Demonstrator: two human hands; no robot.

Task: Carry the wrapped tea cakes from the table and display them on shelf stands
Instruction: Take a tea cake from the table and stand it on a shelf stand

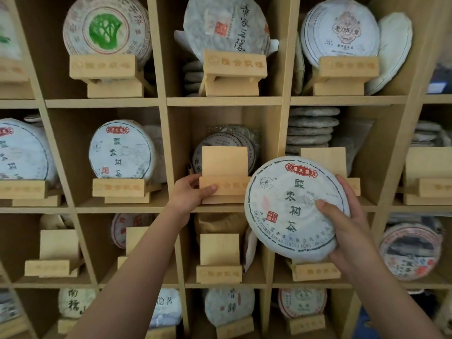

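The right hand [347,221] grips a wrapped tea cake [293,206] at four o'clock of the empty wooden stand [225,177], whose front lip the left hand [193,192] pinches.

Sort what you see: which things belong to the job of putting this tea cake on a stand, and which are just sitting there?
In the job: wrapped tea cake, held by the right hand; empty wooden stand, gripped by the left hand.

Just there: green-printed cake; stacked cakes; shelf frame.
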